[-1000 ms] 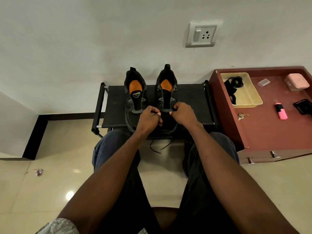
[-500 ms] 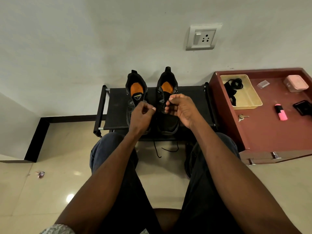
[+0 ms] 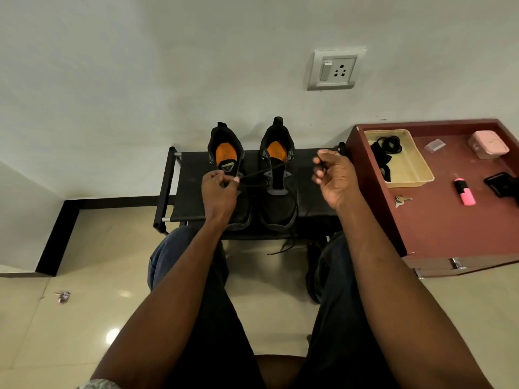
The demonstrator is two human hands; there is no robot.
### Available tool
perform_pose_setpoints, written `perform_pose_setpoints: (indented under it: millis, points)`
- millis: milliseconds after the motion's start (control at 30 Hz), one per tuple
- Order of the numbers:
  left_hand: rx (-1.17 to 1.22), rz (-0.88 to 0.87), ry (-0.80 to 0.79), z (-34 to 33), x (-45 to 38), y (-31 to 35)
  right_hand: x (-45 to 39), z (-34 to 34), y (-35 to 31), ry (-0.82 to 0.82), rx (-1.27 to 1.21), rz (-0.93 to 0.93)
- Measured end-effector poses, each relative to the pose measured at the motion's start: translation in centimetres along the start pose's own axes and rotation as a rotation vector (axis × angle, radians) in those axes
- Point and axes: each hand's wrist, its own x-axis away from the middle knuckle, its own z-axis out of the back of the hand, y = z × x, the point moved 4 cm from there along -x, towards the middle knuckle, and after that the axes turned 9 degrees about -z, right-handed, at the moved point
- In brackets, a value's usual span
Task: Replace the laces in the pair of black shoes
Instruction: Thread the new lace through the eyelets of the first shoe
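Two black shoes stand side by side on a low black shoe rack point(image 3: 191, 203) against the wall, heels to the wall and toes toward the person. The left shoe point(image 3: 226, 161) and the right shoe point(image 3: 278, 175) both show orange insoles. A black lace point(image 3: 262, 172) runs from the right shoe's eyelets across to the left hand point(image 3: 219, 189), which pinches it between thumb and fingertips just over the left shoe's tongue. The right hand point(image 3: 332, 175) is raised to the right of the right shoe, near the rack's right post, its fingers curled inward; a dark bit of lace appears pinched at its fingertips, though the strand leading to it is too thin to trace. A loose lace end point(image 3: 283, 247) hangs below the rack's front edge, under the right shoe's toe, over the tiled floor point(image 3: 70, 332).

Right of the rack stands a red-brown worktop point(image 3: 438, 228). On it, nearest the rack, a cream tray point(image 3: 412, 169) holds coiled black laces point(image 3: 389, 146). Beside the tray's near corner lie keys point(image 3: 402, 200); farther from the rack are a pink highlighter point(image 3: 464, 191), a pink box point(image 3: 487, 143), a small clear packet point(image 3: 434, 144) and a black object point(image 3: 502, 183) at the frame edge. A wall socket point(image 3: 335, 69) sits above the rack. A small wrapper point(image 3: 63, 296) lies on the floor, left of the rack.
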Motion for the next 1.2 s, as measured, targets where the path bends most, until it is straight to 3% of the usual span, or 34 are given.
perform_pose_setpoints:
  millis: [67,133,267,367,433,533,733,867,1000,1133,1200]
  points:
    - [-0.176,0.006,0.058,0.5,0.0,-0.6,-0.4,0.5,-0.2,0.072,0.034,0.017]
    - [-0.249,-0.019,0.054,0.4,0.5,0.3,-0.4,0.3,0.0,0.106,0.289,0.038]
    - [-0.057,-0.286,-0.226,-1.8,1.6,3.6,0.9,-3.0,2.4,-0.118,0.721,-0.050]
    - [0.082,-0.300,-0.457,-3.7,2.9,4.2,2.0,-4.9,3.2,-0.201,0.740,-0.089]
    - [0.066,-0.293,-0.466,-4.2,3.2,4.2,1.9,-4.9,3.0,-0.190,0.725,-0.072]
    - [0.083,-0.233,-0.297,-3.3,2.0,3.9,1.0,-3.6,2.3,-0.124,0.722,-0.035]
    - [0.191,0.071,0.355,0.9,0.0,1.7,-0.9,0.0,0.6,0.131,0.631,0.055]
    - [0.109,0.143,0.513,1.5,0.2,1.5,-1.5,0.0,1.4,0.146,0.705,0.041]
    - [-0.080,-0.118,0.343,0.4,0.1,2.3,-1.4,-0.4,2.8,0.118,0.692,0.029]
    - [-0.184,-0.464,-0.192,-3.3,1.3,3.8,-0.1,-2.5,3.5,-0.056,0.827,0.048]
    - [-0.230,-0.498,-0.383,-4.7,2.0,3.9,0.1,-3.4,3.8,-0.128,0.824,0.037]
